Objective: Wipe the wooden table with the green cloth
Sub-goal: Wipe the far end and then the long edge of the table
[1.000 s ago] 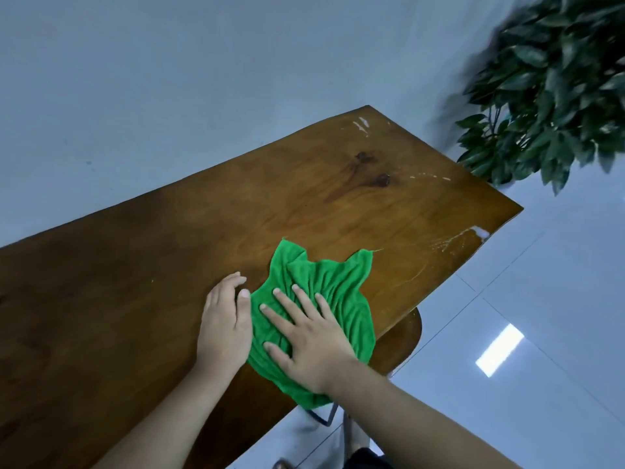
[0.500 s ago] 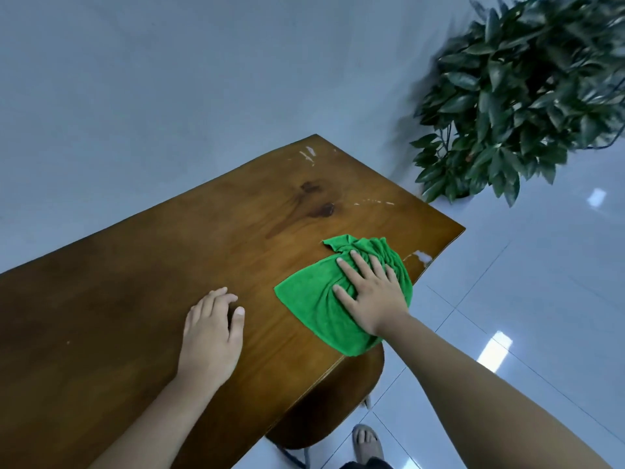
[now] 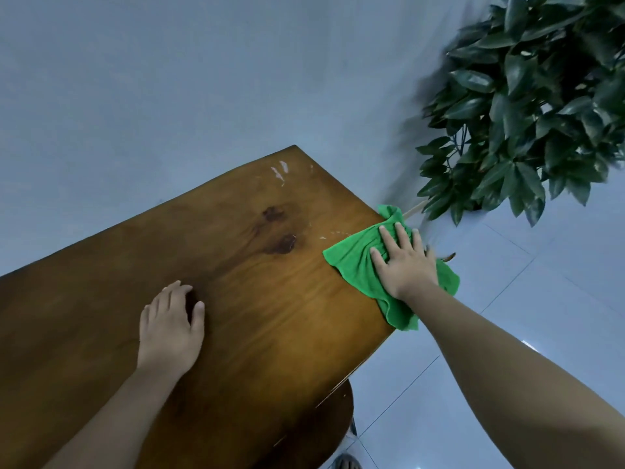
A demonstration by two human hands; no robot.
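The green cloth (image 3: pixel 351 262) lies bunched at the right end of the wooden table (image 3: pixel 236 299), partly hanging over its edge. My right hand (image 3: pixel 404 262) presses flat on the cloth, fingers spread and pointing away from me. My left hand (image 3: pixel 170 328) rests palm down on the bare wood nearer the middle, fingers slightly curled, holding nothing. Dark knots and pale scuff marks show on the far part of the tabletop.
A leafy potted plant (image 3: pixel 527 106) stands on the floor just beyond the table's right end. A wooden chair seat (image 3: pixel 324 431) sits under the near edge. A grey wall runs behind the table, and glossy floor tiles (image 3: pixel 507 316) lie to the right.
My right hand has slid the cloth rightward along the table, from beside my left hand to the right end, where it now overhangs the edge. My left hand stayed flat on the wood.
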